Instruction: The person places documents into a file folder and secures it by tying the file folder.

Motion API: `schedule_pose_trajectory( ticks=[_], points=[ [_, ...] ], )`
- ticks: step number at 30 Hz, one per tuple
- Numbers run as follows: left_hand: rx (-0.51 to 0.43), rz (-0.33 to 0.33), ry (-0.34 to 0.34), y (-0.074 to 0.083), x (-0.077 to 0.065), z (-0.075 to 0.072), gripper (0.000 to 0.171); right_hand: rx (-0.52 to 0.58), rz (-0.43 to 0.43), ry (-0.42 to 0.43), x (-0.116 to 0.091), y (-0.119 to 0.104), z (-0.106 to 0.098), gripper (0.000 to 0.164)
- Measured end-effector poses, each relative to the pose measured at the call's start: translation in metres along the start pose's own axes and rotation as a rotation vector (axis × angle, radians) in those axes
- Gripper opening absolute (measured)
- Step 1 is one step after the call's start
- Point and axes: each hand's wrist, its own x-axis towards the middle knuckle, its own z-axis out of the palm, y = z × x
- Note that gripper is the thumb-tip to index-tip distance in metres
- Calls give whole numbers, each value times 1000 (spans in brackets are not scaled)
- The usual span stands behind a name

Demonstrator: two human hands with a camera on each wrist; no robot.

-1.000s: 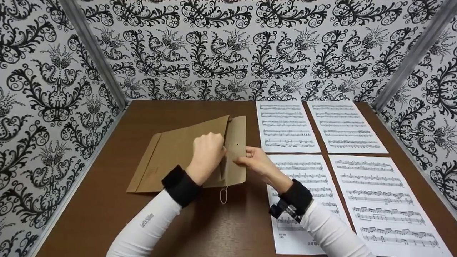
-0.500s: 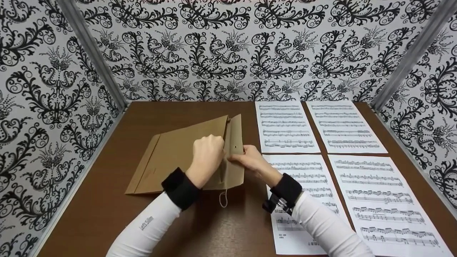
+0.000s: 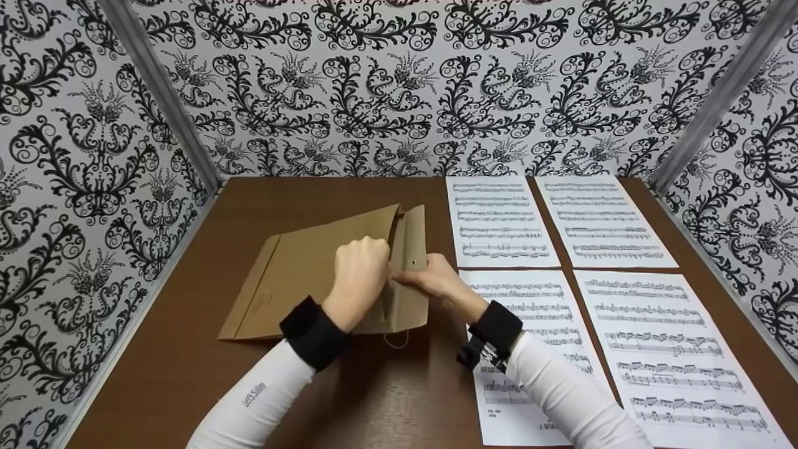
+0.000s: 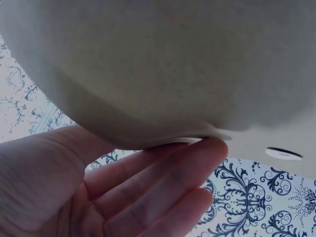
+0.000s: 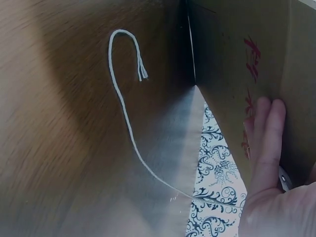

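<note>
A brown paper document envelope (image 3: 312, 262) is held tilted over the table, its mouth facing right. My left hand (image 3: 360, 271) grips the front edge of the mouth with knuckles up; in the left wrist view its fingers (image 4: 163, 197) curl below the paper. With my right hand (image 3: 444, 282) I pinch the punched flap (image 3: 413, 299), thumb on the inner face near the fold. Behind it, right fingers (image 5: 269, 138) lie along the back, by red printed characters (image 5: 252, 59). A thin white string (image 5: 116, 84) hangs from the envelope, its loop below the lower corner.
Several sheet music pages (image 3: 623, 218) lie in two rows on the right of the brown table (image 3: 399, 399). The right forearm passes over the near left page (image 3: 536, 293). Black-and-white patterned walls (image 3: 399, 93) stand at the back and sides.
My right hand has shifted slightly left, its thumb sliding from the flap toward the fold. The flap bends more upward, and the string loop has swung. The left hand stays nearly in place.
</note>
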Motion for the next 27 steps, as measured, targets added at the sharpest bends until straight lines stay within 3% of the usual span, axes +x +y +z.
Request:
schedule_pose_trajectory(
  ticks=[8, 18, 27],
  points=[
    [35, 7, 93, -1, -1, -5, 60, -37, -33, 15, -3, 1, -1, 28],
    [33, -15, 99, -3, -1, -11, 56, -15, -45, 1, -3, 1, 2, 35],
    [60, -17, 51, -1, -4, -15, 59, -30, -34, -12, -1, 2, 6, 35]
  ],
)
